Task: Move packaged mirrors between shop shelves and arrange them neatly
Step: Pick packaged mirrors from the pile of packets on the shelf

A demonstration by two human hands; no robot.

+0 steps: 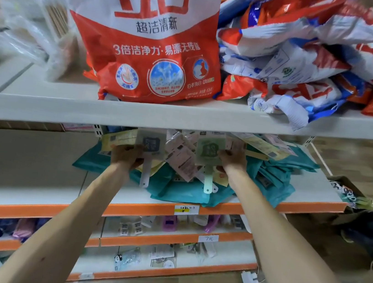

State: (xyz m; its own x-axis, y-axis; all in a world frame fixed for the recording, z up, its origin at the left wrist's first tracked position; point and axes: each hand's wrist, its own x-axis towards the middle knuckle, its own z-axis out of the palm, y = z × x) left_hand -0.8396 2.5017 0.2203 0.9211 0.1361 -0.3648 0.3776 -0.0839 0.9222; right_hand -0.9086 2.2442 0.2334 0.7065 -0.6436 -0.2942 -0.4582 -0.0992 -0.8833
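Reaching under the white shelf (136, 117) at frame centre: left hand (127, 157) grips a grey-labelled packaged mirror (150, 146), right hand (232, 159) grips a green packaged mirror (209, 150), handles pointing down-frame. Both mirrors sit over the teal packs (178, 193) on the orange-edged shelf (310, 206). Fingers (224, 153) blurry, probably curled round package edges.

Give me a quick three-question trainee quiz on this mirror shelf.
1. True or false: the left hand hangs idle, holding nothing.
2. The right hand grips a packaged hand mirror of which colour? A red, B green, C purple.
3. Fill in: the red-and-white detergent bag stands on the shelf ___ the mirror pile.
Key: 1 false, it grips mirror packs; 2 B; 3 above.
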